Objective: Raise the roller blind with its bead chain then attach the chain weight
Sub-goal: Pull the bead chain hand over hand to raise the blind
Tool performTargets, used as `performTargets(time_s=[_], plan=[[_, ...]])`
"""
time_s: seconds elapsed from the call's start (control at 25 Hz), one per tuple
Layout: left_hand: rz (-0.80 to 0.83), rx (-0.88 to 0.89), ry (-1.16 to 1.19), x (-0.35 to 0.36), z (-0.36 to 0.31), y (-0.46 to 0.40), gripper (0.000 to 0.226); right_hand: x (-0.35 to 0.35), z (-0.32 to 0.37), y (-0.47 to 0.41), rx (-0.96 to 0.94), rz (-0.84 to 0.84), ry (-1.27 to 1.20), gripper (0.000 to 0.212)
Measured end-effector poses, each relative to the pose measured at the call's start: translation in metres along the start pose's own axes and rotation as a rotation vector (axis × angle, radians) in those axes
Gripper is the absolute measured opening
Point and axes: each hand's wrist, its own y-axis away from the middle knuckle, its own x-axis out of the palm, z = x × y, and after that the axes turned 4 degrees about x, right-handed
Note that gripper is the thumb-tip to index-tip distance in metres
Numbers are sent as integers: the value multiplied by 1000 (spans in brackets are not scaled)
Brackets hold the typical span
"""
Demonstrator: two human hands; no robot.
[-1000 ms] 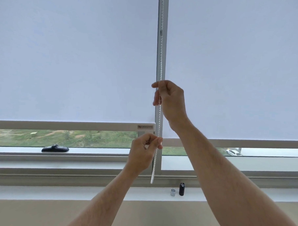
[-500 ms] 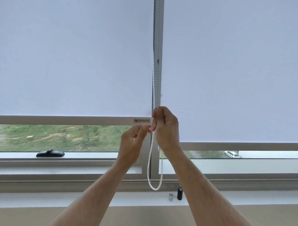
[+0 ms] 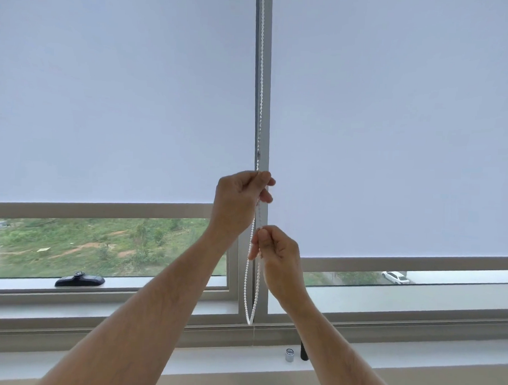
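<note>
A white bead chain (image 3: pixel 261 76) hangs down the grey mullion between two white roller blinds and ends in a loop (image 3: pixel 249 308) above the sill. My left hand (image 3: pixel 238 200) grips the chain higher up, near the left blind's bottom bar (image 3: pixel 100 209). My right hand (image 3: pixel 276 257) pinches the chain lower down, thumb on top. The left blind (image 3: pixel 120 99) sits higher than the right blind (image 3: pixel 395 125). A small silver cylinder (image 3: pixel 289 354) and a black cylinder (image 3: pixel 304 353), partly hidden by my right forearm, stand on the sill.
A black window handle (image 3: pixel 79 280) lies on the lower frame at the left. Grass and a white car (image 3: pixel 396 277) show through the uncovered glass. The white sill (image 3: pixel 225 362) runs across below the frame.
My left hand has gone up the chain above my right hand, which has dropped lower. The left blind's bottom bar sits a little higher in the window.
</note>
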Motion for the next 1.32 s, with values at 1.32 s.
performTargets(time_s=[1.32], plan=[[-47, 74, 16, -8, -18, 1, 24, 0, 63, -42, -59, -99, -22, 35]])
